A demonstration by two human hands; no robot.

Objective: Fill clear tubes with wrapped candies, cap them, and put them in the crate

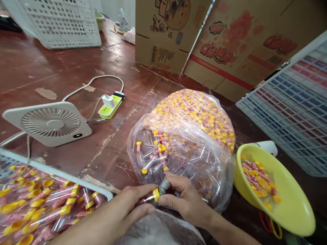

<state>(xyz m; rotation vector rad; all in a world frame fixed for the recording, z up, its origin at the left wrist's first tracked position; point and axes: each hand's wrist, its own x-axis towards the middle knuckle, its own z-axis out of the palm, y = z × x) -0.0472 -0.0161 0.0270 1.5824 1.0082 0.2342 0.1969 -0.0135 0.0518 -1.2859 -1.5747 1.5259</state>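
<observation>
Low in the middle, my left hand is closed around a small clear plastic tube, mostly hidden by the fingers. Its yellow cap sticks out toward the right. My right hand pinches at this cap with thumb and fingers. A grey speckled wrapping shows at the right fingertips; whether it is finger tape cannot be made out. Just beyond the hands lies an open clear plastic bag with many empty clear tubes and several yellow-capped pink-and-white pieces.
A bag of yellow-and-pink pieces lies behind. At right stand a yellow basin and white crate; at lower left, a tray of filled tubes. A fan, power strip and cartons surround the floor.
</observation>
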